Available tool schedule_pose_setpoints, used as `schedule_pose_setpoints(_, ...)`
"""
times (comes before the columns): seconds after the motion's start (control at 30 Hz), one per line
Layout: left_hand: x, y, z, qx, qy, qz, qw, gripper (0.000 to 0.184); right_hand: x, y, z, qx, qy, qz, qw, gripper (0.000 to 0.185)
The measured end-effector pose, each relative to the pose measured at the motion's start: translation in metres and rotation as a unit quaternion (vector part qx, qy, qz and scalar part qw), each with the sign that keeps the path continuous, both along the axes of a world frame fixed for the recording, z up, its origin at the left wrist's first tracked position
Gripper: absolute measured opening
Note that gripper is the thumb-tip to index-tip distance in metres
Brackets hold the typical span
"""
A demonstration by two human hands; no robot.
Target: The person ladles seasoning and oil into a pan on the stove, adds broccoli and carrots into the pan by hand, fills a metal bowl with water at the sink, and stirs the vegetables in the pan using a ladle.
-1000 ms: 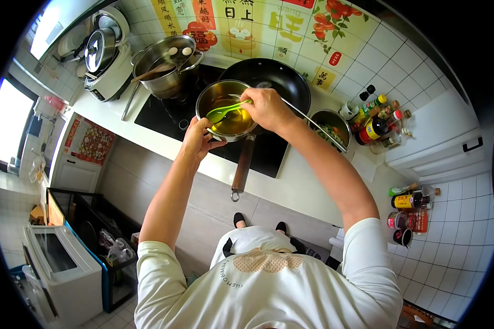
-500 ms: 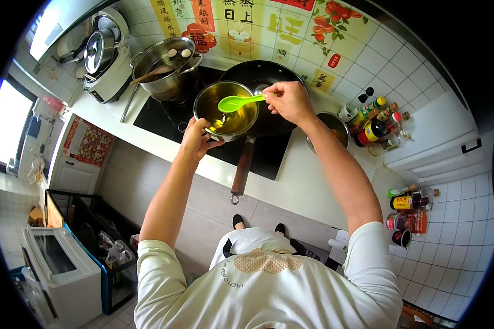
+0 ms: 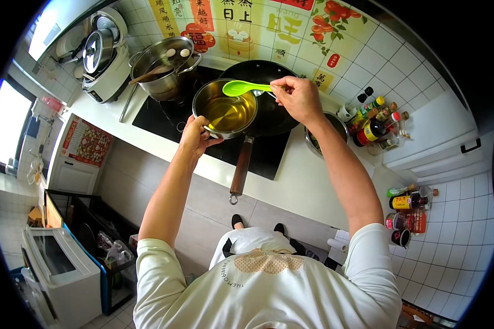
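Note:
My left hand (image 3: 195,133) grips the near left rim of a steel bowl (image 3: 231,131) that holds clear yellow liquid, which looks like oil. A bright green spoon (image 3: 240,88) is pinched in the closed fingers of my right hand (image 3: 297,98). Its head hangs over the bowl's far edge, above the liquid. Behind and to the right of the bowl sits a black wok (image 3: 277,120) on the hob, its wooden handle (image 3: 241,170) pointing toward me. The bowl hides part of the wok.
A steel pot (image 3: 162,82) with eggs and a wooden spoon (image 3: 151,74) stands at the left of the black hob (image 3: 153,118). Another metal bowl (image 3: 343,127) is on the counter at right, partly behind my forearm. Sauce bottles (image 3: 370,131) crowd the corner. A rice cooker (image 3: 107,79) stands far left.
My right hand has moved right and slightly down. The green spoon has risen from the bowl's middle toward its far rim. The bowl has barely moved.

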State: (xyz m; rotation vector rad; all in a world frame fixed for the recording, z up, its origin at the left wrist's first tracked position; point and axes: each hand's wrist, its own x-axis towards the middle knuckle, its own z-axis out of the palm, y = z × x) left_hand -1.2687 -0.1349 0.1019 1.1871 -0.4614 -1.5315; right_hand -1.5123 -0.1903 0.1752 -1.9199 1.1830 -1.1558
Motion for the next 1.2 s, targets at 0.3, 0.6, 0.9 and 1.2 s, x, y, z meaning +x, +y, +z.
schedule_pose_setpoints(0.3,0.003,-0.002,-0.003,-0.001,-0.003,-0.001,1.000,0.043,0.003,0.004,-0.004,-0.035,-0.017,-0.002,0.999,0.014)
schedule_pose_setpoints(0.6,0.009,-0.006,-0.011,0.001,-0.004,-0.002,1.000,0.041,0.000,-0.004,-0.024,0.230,-0.223,-0.019,0.947,0.017)
schedule_pose_setpoints(0.9,0.007,-0.007,-0.010,-0.014,-0.001,-0.019,1.000,0.039,-0.002,-0.005,-0.027,0.273,-0.253,-0.036,0.927,0.014)
schedule_pose_setpoints(1.2,0.005,-0.011,-0.012,-0.014,0.007,-0.022,1.000,0.040,-0.004,-0.006,-0.022,0.280,-0.254,-0.043,0.925,0.012)
